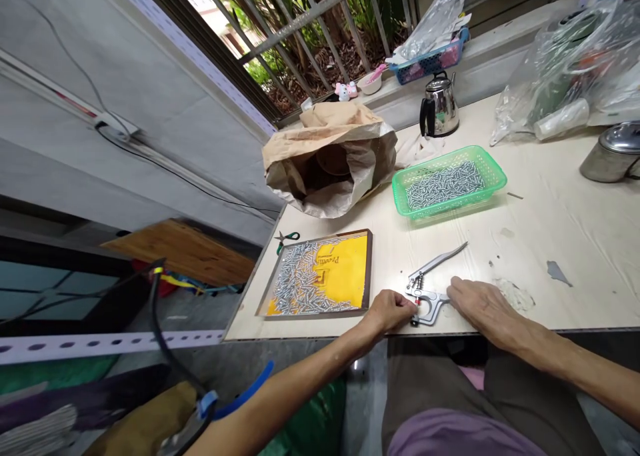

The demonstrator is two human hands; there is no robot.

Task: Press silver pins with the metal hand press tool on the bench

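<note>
At the near edge of the tabletop (pixel 550 243), a metal hand press (pixel 427 295) is held between both hands: the left hand (pixel 393 309) is pinched on its near-left end by the jaws, its grip closed on the tool, while the right hand (pixel 483 303) is laid flat on the tool's right side, fingers extended rather than curled. Just left, a yellow tray (pixel 345 276) strewn with small metal pieces is seen, with green-handled scissors (pixel 286 239) beside its far corner. Farther off, a green basket (pixel 495 169) of metal pieces is set, with a torn paper bag (pixel 330 156) to its left and a steel kettle (pixel 440 106) beyond.
</note>
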